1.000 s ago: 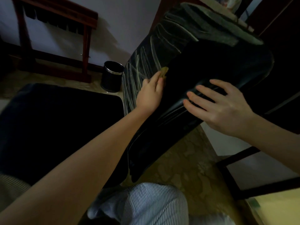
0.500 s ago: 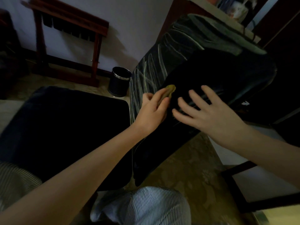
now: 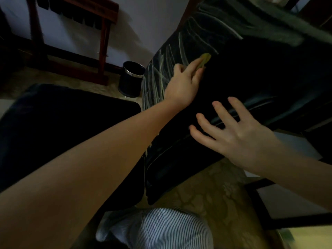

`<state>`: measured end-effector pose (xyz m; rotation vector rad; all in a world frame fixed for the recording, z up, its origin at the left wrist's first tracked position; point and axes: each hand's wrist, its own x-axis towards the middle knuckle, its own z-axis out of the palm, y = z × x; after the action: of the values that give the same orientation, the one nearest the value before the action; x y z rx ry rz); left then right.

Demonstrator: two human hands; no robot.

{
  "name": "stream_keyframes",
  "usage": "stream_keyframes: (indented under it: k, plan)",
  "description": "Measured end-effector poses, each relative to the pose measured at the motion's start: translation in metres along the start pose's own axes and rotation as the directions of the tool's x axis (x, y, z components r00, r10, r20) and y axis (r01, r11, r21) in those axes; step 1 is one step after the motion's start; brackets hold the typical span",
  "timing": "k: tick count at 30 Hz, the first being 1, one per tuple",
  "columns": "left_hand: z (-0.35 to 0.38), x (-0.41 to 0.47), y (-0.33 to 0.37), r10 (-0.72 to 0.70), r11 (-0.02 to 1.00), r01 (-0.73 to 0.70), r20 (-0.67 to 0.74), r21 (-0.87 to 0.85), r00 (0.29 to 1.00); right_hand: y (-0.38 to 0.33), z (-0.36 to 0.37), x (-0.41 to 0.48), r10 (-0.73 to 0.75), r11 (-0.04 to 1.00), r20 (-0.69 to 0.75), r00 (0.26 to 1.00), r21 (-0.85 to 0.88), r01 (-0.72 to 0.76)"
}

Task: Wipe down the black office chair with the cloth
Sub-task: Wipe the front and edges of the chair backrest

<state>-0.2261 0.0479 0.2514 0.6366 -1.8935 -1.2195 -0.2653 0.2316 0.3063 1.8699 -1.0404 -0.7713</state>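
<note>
Bare floor strip (image 3: 206,191) below the tilted chair back (image 3: 251,83); waste bin (image 3: 132,79) just left, wooden rack (image 3: 103,51) beyond.

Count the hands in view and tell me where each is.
2. The left hand holds the cloth against the upper chair back; the right hand lies spread, fingers straight, lower on the same chair back. None seems hidden.

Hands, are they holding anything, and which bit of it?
The left hand holds the yellow-green cloth by its near end, pressed on the black chair; the right hand holds nothing.
</note>
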Motion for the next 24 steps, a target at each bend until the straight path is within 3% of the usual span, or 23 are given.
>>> stream_keyframes:
  k: [9,14,20,24]
  plan:
    - [-0.004,-0.054,-0.052,-0.265,0.962,0.264,-0.007,-0.065,0.964,-0.001,0.004,-0.001,-0.004,1.000,-0.054,0.999,-0.004,0.004]
    - [-0.010,-0.111,-0.059,-0.295,0.946,0.294,0.012,-0.137,0.955,0.001,0.006,0.001,-0.013,1.000,-0.060,0.998,0.006,0.013]
    - [-0.013,-0.133,-0.030,-0.216,0.962,0.217,0.020,-0.168,0.976,-0.001,0.001,0.002,-0.004,0.999,-0.043,0.999,0.043,0.005]
    - [-0.011,-0.116,-0.001,-0.048,0.998,0.048,0.002,-0.030,0.999,0.000,-0.002,0.001,0.001,0.999,-0.043,0.999,0.052,0.001]
